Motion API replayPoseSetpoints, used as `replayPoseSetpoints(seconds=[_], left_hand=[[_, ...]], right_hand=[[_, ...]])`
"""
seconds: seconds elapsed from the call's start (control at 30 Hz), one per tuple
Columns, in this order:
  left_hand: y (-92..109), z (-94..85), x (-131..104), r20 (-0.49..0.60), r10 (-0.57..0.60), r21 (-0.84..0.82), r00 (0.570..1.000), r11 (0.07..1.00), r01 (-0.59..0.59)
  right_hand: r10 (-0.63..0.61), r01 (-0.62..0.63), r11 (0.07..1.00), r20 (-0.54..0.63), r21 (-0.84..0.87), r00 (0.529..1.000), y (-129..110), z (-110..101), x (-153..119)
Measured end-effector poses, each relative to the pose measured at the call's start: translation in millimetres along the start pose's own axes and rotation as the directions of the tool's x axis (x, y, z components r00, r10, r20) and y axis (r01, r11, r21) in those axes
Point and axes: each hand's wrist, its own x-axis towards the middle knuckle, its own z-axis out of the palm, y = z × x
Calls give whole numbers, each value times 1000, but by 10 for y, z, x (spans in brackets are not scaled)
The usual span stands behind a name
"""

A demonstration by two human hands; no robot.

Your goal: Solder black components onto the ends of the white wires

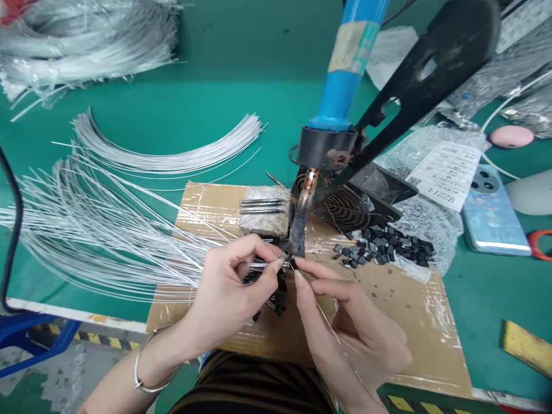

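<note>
Green table (280,115) carries one cardboard sheet (414,328), three white wire bunches (172,158), one phone (495,221). One blue-handled soldering iron (340,86), tip just above my two hands. My left hand (235,287): thumb and index pinched shut on one wire end (285,260). My right hand (351,328): thumb and index nearly together at one small black piece (292,264); grip on it I cannot tell. One thin strand (345,352) crosses right palm. One black-piece pile (392,244), too many to count, lies right.

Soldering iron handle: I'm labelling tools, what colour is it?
The handle is blue, best seen in the head view.
</note>
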Motion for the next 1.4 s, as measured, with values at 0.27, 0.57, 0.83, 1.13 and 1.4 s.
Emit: replayPoseSetpoints(seconds=[0.27, 0.57, 0.83, 1.13, 1.4], left_hand=[[-3, 8, 17, 3, -3, -18, 1000, 1000, 4], [-7, -10, -15, 3, 6, -13, 1000, 1000, -6], [7, 7, 7, 22, -30, 9, 999, 1000, 30], [12, -6, 6, 18, -31, 10, 999, 999, 31], [7, -13, -13, 17, -29, 7, 999, 1000, 29]], right_hand=[[-17, 17, 1000, -3, -15, 1000, 17, 10, 10], [-37, 37, 999, -18, -3, 999, 0, 13, 24], [25, -25, 1000, 18, 6, 1000, 17, -2, -6], [18, -18, 1000, 12, 9, 1000, 13, -6, 0], [-13, 13, 1000, 2, 19, 1000, 20, 11, 10]])
